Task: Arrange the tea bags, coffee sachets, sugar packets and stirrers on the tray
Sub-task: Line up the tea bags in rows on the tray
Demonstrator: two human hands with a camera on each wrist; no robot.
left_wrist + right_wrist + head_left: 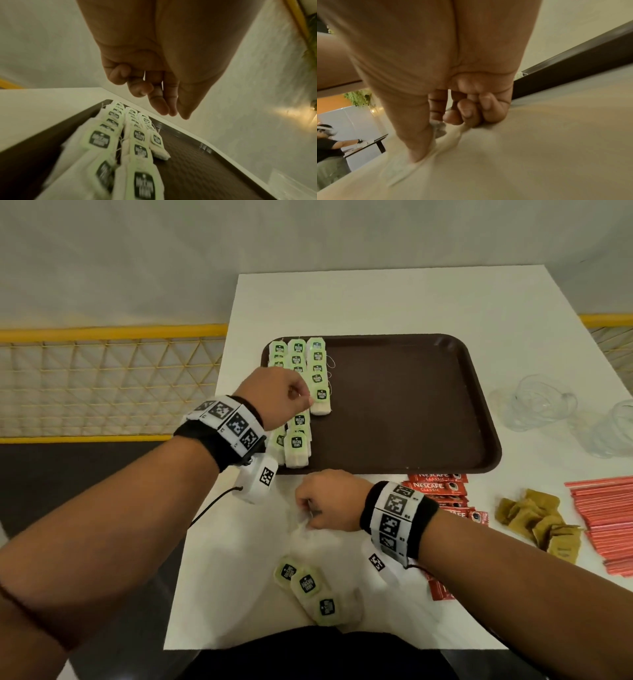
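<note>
- Roughly three rows of tea bags (297, 361) fill the tray (411, 405) beneath the left hand (274, 398), whose fingers are loosely curled and holding nothing.
- Three loose tea bags (308, 583) lie nearer the body than the right hand (329, 501), which pinches a pale tea bag (440, 129) on the tabletop (376, 302).

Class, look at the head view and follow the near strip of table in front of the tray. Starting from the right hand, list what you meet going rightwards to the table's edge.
right hand → red Nescafe coffee sachets → brown sugar packets → red stirrers.
</note>
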